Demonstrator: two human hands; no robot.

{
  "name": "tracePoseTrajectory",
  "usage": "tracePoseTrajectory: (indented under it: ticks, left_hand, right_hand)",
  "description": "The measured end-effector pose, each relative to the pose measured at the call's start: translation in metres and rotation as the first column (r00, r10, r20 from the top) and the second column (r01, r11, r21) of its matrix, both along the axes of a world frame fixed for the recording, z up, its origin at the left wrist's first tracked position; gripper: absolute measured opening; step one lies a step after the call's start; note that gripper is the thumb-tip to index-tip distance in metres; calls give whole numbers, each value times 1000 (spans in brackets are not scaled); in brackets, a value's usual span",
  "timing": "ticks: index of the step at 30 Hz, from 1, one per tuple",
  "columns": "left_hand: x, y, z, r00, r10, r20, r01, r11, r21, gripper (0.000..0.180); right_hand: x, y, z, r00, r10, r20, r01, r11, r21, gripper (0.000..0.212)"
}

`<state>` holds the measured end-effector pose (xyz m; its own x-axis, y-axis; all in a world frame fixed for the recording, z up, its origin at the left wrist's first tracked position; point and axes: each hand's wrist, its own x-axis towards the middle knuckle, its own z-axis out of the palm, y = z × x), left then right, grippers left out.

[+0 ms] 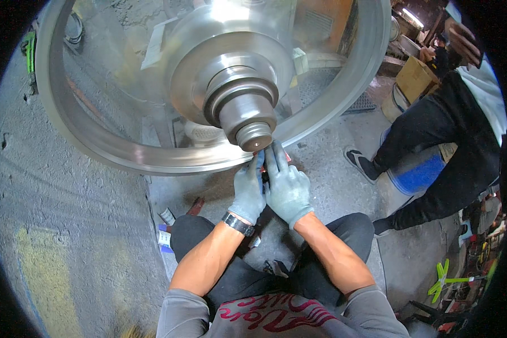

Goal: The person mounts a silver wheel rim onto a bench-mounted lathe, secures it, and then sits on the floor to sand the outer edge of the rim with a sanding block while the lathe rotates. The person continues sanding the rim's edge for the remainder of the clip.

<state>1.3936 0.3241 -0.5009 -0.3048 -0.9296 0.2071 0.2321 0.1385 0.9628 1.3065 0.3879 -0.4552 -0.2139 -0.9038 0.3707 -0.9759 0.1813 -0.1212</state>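
One large metal wheel (129, 155) is filling the upper middle of the view, standing in front of the person, and the blur between rim and hub is suggesting that it is spinning. It is looking very heavy, stiff and hardly fragile; its thick rim is offering the best hold, though surely only at rest. One other person (453, 115) is showing at the right, legs bent in front of one blue drum (421, 173). One stepped shaft (247, 115) is jutting from the wheel's centre toward the person, its polished metal probably being slippery. One cardboard box (416, 79) is sitting beyond the drum. Two gloved hands are meeting at the shaft's tip: the left hand (248, 188) and the right hand (289, 190) are both pointing their fingers forward, held close together; whether they are clamping anything, I cannot tell. One wristwatch (238, 223) is circling the left wrist, and one small red piece (288, 157) is peeking out beside the right fingertips.
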Motion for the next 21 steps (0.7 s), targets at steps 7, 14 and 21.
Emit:
tracePoseTrajectory:
  ticks: [7, 14, 21]
  left_hand:
    - [0, -1, 0, 999, -19, 32, 18, 999, 33, 40]
    - [10, -10, -10, 966, -88, 245, 143, 966, -216, 67]
    - [2, -8, -15, 992, -126, 15, 127, 982, -142, 62]
  right_hand:
    - [-1, 0, -1, 1000, 10, -20, -10, 1000, -3, 70]
    - [-1, 1, -2, 1000, 17, -8, -17, 1000, 0, 78]
    - [-3, 4, -2, 1000, 10, 1, -10, 1000, 19, 71]
